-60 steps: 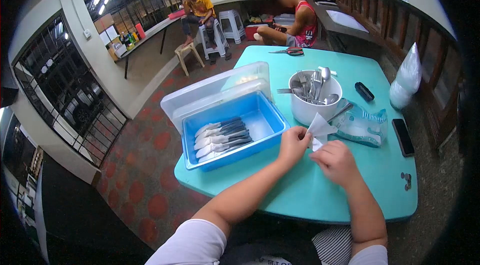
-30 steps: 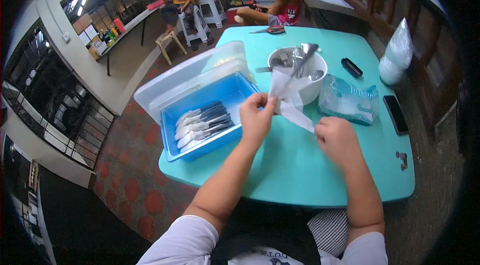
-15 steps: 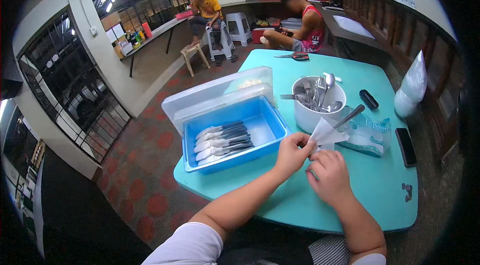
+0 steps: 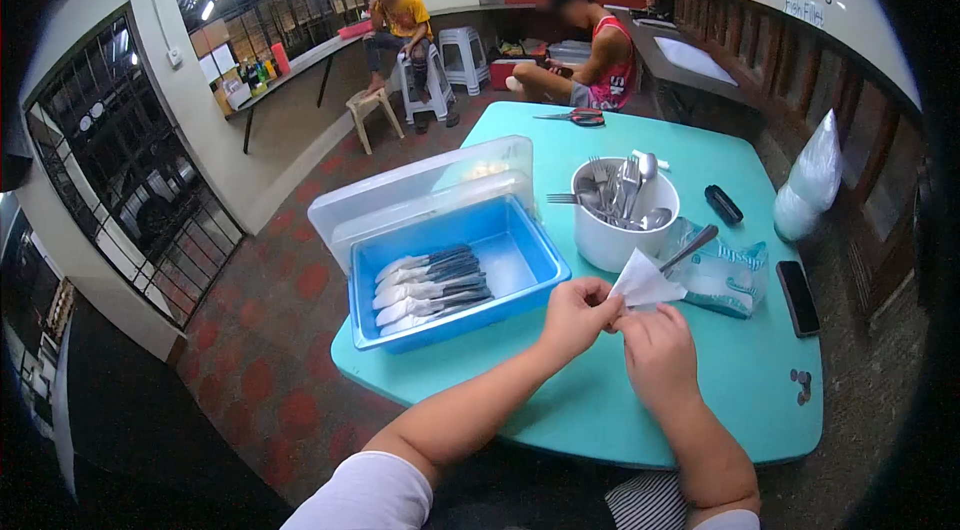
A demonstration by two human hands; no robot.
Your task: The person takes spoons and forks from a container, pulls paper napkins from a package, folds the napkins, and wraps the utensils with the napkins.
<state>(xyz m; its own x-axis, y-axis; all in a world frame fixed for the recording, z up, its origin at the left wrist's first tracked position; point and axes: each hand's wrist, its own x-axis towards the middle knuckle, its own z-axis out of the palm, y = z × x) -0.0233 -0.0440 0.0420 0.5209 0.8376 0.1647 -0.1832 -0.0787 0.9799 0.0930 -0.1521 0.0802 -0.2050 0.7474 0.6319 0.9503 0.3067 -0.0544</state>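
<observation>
My left hand is closed on a white tissue folded round cutlery, whose metal handle sticks out at the upper right. Close beside it, my right hand pinches the lower end of the same tissue. Behind both hands stands a white tub with loose forks and spoons. To the left, a blue bin holds several tissue-wrapped bundles with dark handles, lying side by side. A teal tissue pack lies right of the tub.
A clear lid leans behind the bin on the turquoise table. Scissors, a black case, a phone and coins lie around. A wrapped cone stands at right. Two people sit beyond.
The tissue was stretched out toward my right hand a second ago and is now wrapped closer round the cutlery. My right hand has come in against my left. The camera view has shifted.
</observation>
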